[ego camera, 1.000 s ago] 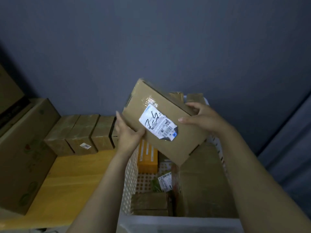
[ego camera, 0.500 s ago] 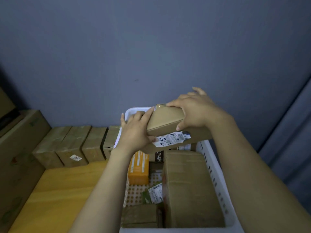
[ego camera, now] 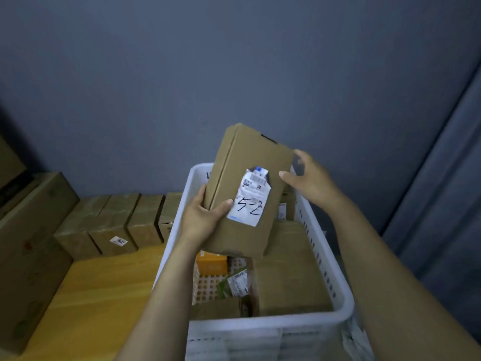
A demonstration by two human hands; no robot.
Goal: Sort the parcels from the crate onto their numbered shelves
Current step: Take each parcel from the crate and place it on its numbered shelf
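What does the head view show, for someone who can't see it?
The left hand grips a box marked 5-2 above a white crate of parcels; the right hand is open beside it. Other boxes sit on a wooden table.

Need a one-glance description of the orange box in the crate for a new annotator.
Start at the white plastic crate. Look along its left wall, just under the lower edge of the labelled parcel that the left hand grips. The orange box sits there on the perforated floor, the only brightly coloured carton among plain brown ones.
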